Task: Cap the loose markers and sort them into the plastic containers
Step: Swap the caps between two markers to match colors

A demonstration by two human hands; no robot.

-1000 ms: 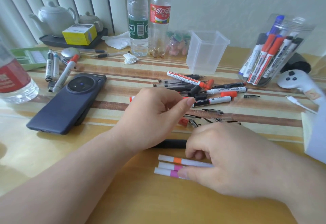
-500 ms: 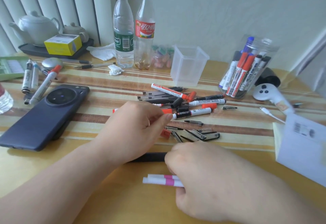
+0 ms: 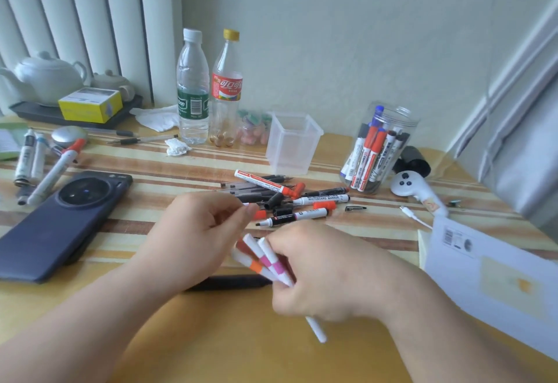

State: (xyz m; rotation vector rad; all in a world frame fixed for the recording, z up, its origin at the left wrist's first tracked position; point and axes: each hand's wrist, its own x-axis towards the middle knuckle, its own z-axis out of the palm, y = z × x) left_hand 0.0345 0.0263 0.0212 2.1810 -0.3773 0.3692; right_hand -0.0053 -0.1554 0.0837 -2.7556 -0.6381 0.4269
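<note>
Plainly, the right hand (image 3: pixel 326 271) grips a bundle of white markers (image 3: pixel 273 262), while the left hand (image 3: pixel 199 231) is curled, its contents unclear.

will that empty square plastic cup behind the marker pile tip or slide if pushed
The square plastic cup looks thin-walled and empty, so probably light and likely to slide on the smooth table. It narrows toward its base, so a high push might tip it.
</note>
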